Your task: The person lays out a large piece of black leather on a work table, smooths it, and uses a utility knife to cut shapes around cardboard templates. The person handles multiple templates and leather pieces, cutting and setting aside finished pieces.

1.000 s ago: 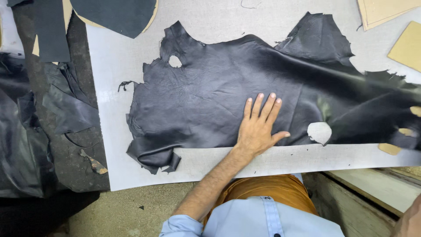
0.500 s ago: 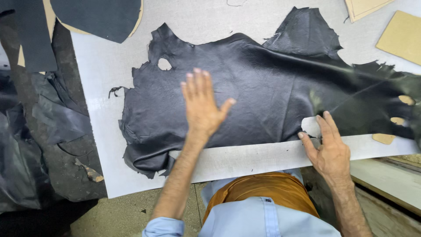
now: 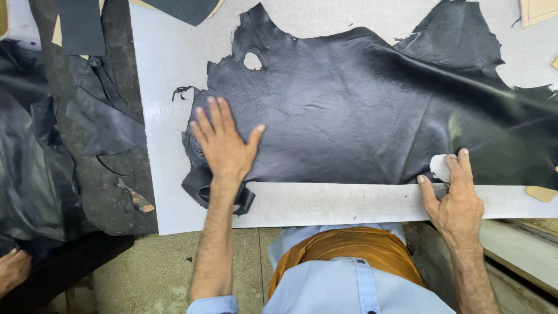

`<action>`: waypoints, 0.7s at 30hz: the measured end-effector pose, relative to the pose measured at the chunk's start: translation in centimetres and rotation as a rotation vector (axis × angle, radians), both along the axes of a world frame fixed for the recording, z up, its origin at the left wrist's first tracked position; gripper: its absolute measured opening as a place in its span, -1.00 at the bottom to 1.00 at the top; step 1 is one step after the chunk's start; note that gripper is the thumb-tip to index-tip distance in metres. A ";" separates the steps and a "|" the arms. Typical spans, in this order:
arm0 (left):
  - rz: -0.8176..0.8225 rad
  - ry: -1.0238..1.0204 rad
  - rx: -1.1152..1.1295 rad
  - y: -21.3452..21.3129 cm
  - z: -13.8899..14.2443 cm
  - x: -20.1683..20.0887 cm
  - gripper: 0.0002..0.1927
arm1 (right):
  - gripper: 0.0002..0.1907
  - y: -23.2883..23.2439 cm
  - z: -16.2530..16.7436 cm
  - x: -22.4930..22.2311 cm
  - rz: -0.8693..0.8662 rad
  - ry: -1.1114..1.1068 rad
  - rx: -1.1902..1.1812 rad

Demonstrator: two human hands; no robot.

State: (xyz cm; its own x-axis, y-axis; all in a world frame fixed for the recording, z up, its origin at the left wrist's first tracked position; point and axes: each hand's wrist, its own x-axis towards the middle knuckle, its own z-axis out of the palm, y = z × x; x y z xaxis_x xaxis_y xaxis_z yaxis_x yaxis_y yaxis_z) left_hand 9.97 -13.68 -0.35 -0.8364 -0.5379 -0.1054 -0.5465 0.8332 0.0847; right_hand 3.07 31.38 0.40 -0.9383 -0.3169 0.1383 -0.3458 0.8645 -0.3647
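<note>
A large black leather hide [image 3: 360,110] is spread across the grey cutting board [image 3: 168,70]; it is judged limp and pliable, best gripped at an edge. At 9 o'clock, the left hand [image 3: 224,148] is pressed flat, fingers splayed. At 4 o'clock, the right hand [image 3: 456,200] is laid on the near edge, fingers loosely extended.

A flat pale grey cutting board [image 3: 325,203] carried a large black irregular leather hide [image 3: 360,116]. Tan cardboard pattern pieces [image 3: 540,10] lay at its far right corner. Loose black leather offcuts [image 3: 99,125] lay on the dark bench surface [image 3: 110,192] alongside.
</note>
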 end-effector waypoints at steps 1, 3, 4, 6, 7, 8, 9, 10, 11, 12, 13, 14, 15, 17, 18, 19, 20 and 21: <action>-0.004 0.035 0.029 -1.4 0.5 1.0 0.08 | -0.30 0.1 -0.1 0.0 -0.004 -0.011 -0.007; -0.011 0.107 0.089 -3.1 1.3 3.2 0.02 | -0.30 0.2 -0.3 0.0 -0.010 -0.021 0.005; 0.017 0.206 0.102 -3.2 1.7 4.5 -0.04 | -0.30 0.2 -0.4 0.1 -0.017 -0.024 0.008; 0.070 0.396 0.133 -2.0 2.5 8.5 -0.14 | -0.31 0.3 -0.6 0.3 -0.029 -0.013 0.000; 0.089 0.446 0.069 -0.8 2.7 10.5 -0.19 | -0.32 0.3 -0.6 0.5 -0.032 -0.009 -0.001; 0.105 0.499 0.005 0.5 2.8 12.2 -0.23 | -0.38 0.1 -0.6 0.8 0.011 0.072 0.013; 0.133 0.502 -0.005 1.7 2.9 13.8 -0.21 | -0.44 -0.2 -0.5 1.1 0.055 0.151 0.026; 0.166 0.503 -0.014 2.8 2.7 14.8 -0.18 | -0.47 -0.8 -0.4 1.3 0.099 0.185 0.025; 0.208 0.465 -0.014 3.7 2.5 15.5 -0.10 | -0.50 -1.5 -0.1 1.6 0.143 0.220 0.025; 0.248 0.425 -0.013 4.5 2.3 16.1 -0.02 | -0.50 -2.7 0.1 1.8 0.179 0.212 0.015; 0.286 0.385 -0.010 4.9 2.2 16.5 0.06 | -0.50 -4.1 0.4 2.1 0.213 0.204 0.005; 0.310 0.343 0.009 5.0 2.0 16.5 0.06 | -0.49 -5.8 0.6 2.2 0.249 0.084 -0.016; 0.335 0.303 0.026 5.0 1.8 16.3 0.06 | -0.48 -8.0 0.9 2.3 0.289 -0.034 -0.044; 0.376 0.258 0.091 4.6 1.8 16.0 -0.01 | -0.42 -12.5 1.4 2.5 0.422 -0.100 -0.012; 0.392 0.253 0.139 4.3 1.8 15.9 -0.08 | -0.36 -14.9 1.6 2.6 0.512 -0.089 0.065; 0.410 0.247 0.188 4.1 2.0 15.7 -0.15 | -0.29 -17.1 1.9 2.8 0.604 -0.080 0.143; 0.416 0.245 0.221 3.9 2.1 15.7 -0.28 | -0.20 -18.9 2.2 2.9 0.643 -0.114 0.173; 0.422 0.244 0.253 3.7 2.3 15.7 -0.41 | -0.11 -20.5 2.4 3.0 0.681 -0.148 0.201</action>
